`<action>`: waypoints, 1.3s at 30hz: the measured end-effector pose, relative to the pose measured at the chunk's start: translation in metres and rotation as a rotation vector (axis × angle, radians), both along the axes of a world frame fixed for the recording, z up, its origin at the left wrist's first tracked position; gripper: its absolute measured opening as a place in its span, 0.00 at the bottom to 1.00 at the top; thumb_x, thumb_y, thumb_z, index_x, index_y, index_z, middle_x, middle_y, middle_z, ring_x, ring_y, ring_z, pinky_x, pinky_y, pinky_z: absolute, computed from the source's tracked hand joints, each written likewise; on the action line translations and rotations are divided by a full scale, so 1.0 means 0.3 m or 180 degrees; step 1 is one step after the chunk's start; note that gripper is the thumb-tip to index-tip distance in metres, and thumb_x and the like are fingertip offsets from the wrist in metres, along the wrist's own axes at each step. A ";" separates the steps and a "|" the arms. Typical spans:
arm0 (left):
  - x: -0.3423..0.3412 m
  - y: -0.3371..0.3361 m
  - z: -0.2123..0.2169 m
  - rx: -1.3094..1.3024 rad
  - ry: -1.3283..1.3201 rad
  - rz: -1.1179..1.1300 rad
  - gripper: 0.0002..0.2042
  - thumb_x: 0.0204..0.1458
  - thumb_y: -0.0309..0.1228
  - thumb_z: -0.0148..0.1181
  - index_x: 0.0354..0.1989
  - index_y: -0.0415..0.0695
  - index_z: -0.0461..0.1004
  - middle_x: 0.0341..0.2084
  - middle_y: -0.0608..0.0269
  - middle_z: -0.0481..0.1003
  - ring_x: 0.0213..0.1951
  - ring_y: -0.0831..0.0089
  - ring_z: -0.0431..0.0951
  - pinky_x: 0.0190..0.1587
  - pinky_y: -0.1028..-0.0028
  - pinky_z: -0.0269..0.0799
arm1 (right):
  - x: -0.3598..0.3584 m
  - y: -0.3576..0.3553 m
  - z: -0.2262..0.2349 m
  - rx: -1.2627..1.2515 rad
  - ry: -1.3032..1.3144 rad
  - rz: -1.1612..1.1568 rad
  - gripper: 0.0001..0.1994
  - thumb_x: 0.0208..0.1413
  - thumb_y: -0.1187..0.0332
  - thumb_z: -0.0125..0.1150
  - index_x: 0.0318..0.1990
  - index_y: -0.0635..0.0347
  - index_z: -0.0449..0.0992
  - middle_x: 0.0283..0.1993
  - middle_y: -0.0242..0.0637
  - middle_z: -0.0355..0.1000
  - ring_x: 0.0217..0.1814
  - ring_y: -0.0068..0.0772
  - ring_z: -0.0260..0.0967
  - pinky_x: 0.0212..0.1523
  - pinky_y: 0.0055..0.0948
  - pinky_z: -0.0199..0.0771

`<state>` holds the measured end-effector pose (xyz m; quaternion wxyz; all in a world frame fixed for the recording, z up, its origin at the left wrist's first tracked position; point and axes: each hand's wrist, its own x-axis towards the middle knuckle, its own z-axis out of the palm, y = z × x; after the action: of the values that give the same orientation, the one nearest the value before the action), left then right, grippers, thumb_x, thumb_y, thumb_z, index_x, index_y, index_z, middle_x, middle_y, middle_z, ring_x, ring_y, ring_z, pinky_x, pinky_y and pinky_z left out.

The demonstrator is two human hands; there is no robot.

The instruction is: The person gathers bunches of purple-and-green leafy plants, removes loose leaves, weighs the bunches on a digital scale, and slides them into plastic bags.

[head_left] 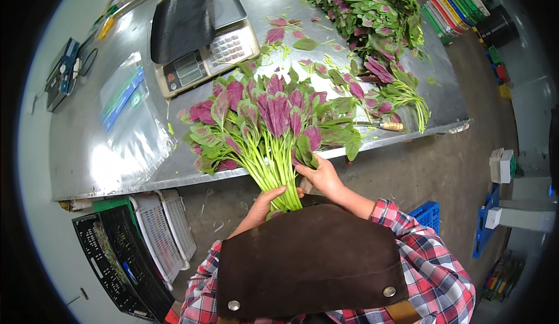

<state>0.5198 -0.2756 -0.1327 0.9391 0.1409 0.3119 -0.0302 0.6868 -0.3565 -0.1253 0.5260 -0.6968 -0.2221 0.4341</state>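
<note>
A large bunch of red amaranth greens [278, 114] leans over the table's near edge, its purple and green leaves fanned away from me and its pale green stems toward my apron. My left hand [260, 206] is wrapped around the lower stems, thumb across the front. At the bunch's right side, my right hand [324, 179] pinches a few leaves [305, 152] between thumb and fingers; part of its grip is hidden behind them. Just right of the bunch lies a knife with a wooden handle [391, 126], its blade partly covered by greens.
On the metal table [75, 161] stand a digital scale [204, 56] with a black tray and, to its left, clear plastic bags [131, 120]. A big amaranth heap [367, 15] lies far right, with loose leaves nearby. Crates [157, 236] stand at lower left.
</note>
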 end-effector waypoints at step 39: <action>0.005 -0.033 -0.054 0.0542 -0.0315 -0.0189 0.27 0.52 0.26 0.51 0.61 0.39 0.53 0.50 0.50 0.68 0.53 0.61 0.69 0.54 0.63 0.66 | 0.469 0.083 0.291 -0.0235 -0.3671 0.0982 0.28 0.41 0.60 0.70 0.47 0.69 0.68 0.40 0.51 0.71 0.41 0.44 0.70 0.42 0.36 0.70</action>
<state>0.5214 -0.2854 -0.1489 0.9367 0.2307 0.2622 -0.0243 0.8276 -0.3317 -0.0379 0.2269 -0.7976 -0.5551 0.0646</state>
